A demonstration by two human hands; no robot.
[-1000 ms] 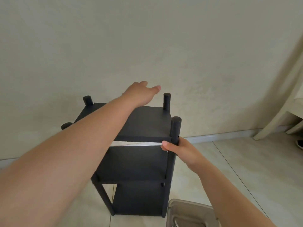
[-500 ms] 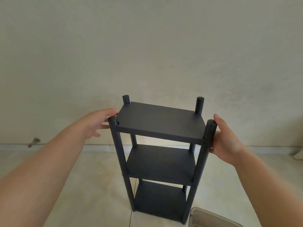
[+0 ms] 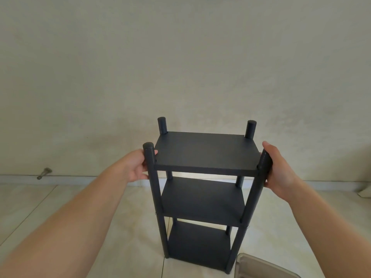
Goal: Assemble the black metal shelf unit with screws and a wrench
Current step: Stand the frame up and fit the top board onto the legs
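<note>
The shelf is now standing upright, facing the wall. The left hand and right hand are gripping its front posts, so assembly is looking finished.

My black metal three-tier shelf unit stands upright on the tiled floor near the wall, four round posts poking above its top shelf.

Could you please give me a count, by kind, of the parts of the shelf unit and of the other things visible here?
Flat black metal shelf boards: 3, top, middle, bottom
Round black upright posts: 4, one the near left post
Bare hands: 2, left hand, right hand
Grey tray corner: 1
Metal door stop: 1
Total: 11
</note>
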